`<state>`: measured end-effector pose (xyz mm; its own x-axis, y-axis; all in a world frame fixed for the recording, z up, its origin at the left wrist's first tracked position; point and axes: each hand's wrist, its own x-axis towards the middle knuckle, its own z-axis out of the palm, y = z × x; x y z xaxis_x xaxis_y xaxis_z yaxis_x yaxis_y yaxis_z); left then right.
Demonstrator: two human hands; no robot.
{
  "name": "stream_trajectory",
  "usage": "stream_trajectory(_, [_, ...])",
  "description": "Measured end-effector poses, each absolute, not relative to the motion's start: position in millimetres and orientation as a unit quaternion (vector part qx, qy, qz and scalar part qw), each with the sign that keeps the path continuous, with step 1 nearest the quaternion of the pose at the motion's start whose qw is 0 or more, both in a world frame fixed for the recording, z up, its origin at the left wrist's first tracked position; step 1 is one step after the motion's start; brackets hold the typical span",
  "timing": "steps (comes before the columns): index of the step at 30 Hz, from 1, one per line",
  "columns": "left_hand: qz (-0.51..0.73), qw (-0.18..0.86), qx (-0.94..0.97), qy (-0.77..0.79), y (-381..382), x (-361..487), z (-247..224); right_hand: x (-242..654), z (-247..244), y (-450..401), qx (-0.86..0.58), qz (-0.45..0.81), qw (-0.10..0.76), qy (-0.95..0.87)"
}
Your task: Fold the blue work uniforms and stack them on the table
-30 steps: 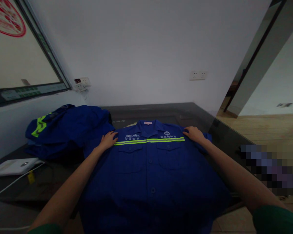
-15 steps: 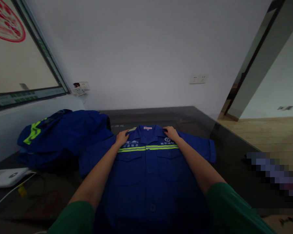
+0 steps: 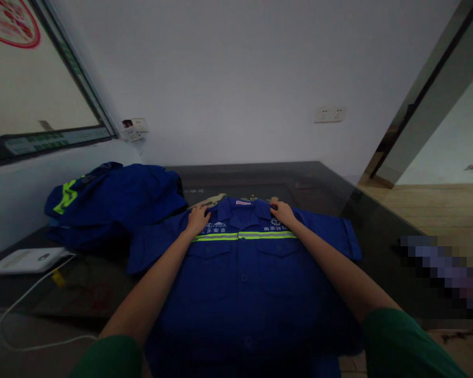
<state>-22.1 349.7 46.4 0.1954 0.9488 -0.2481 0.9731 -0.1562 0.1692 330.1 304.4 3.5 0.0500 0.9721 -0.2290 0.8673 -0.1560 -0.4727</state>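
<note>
Plain wall (image 3: pixel 220 94) behind everything, dark glossy desk (image 3: pixel 372 236) up against it. Blue work shirt (image 3: pixel 240 278) is front side up on the desk, collar end toward the wall, buttoned front running down the middle, short sleeves spread out either side. Lower part runs toward the wearer into shadow; can't make out the hem. Heap of blue clothing (image 3: pixel 118 205) with its own yellow-green band sits on the desk left of the shirt, just beside its left sleeve. Reflective stripe (image 3: pixel 256 235) crosses the chest, lying fairly straight (both forearms cut across its outer ends). White device (image 3: pixel 26 261) at the desk's left side, white cable (image 3: pixel 31 286) near it. Collar (image 3: pixel 242 212) is open in a V, centered between the hands.

Left hand (image 3: pixel 197 218) on the left shoulder, right hand (image 3: pixel 283 214) on the right shoulder, both just outside the collar. Shirt cloth lies directly under both sets of fingers, which are bent and lightly spread, touching it near the top edge. Can't tell if either pinches fabric or just presses. Patterned patch (image 3: pixel 216 199) pokes out past the left shoulder; unclear what it is. Pale label (image 3: pixel 243 202) inside the neck, facing up.
</note>
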Motion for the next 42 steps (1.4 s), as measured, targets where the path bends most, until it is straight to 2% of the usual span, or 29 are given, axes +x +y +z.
stream_trajectory(4, [-0.018,0.094,0.781,0.617,331.3,-21.4,65.4,334.7,22.3,298.9,-0.713,0.236,0.106,-0.652])
stream_trajectory(8, [0.021,0.174,0.831,0.529,339.7,-7.6,64.8,327.0,38.0,300.0,-0.693,0.228,0.113,-0.675])
stream_trajectory(11, [-0.043,0.227,0.839,0.493,347.6,2.8,52.1,308.5,37.5,294.9,-0.65,0.252,0.094,-0.71])
stream_trajectory(15, [-0.126,0.212,0.805,0.539,350.4,5.2,38.5,296.9,26.3,287.9,-0.627,0.265,0.061,-0.73])
stream_trajectory(23, [-0.157,0.195,0.754,0.607,352.2,-1.3,37.7,326.6,21.6,303.4,-0.691,0.246,0.033,-0.679])
stream_trajectory(30, [-0.036,0.196,0.733,0.65,365.3,-2.4,35.4,335.5,20.3,316.7,-0.733,0.225,0.053,-0.64])
stream_trajectory(33, [-0.025,0.211,0.717,0.664,385.2,-3.5,32.9,338.4,14.6,328.3,-0.722,0.247,0.071,-0.642])
stream_trajectory(38, [-0.007,0.29,0.705,0.647,410.0,-1.3,24.8,321.9,3.6,349.6,-0.691,0.288,0.105,-0.655])
stream_trajectory(42, [0.055,0.335,0.706,0.621,410.0,-0.1,22.7,307.3,-5.7,354.2,-0.706,0.293,0.135,-0.63])
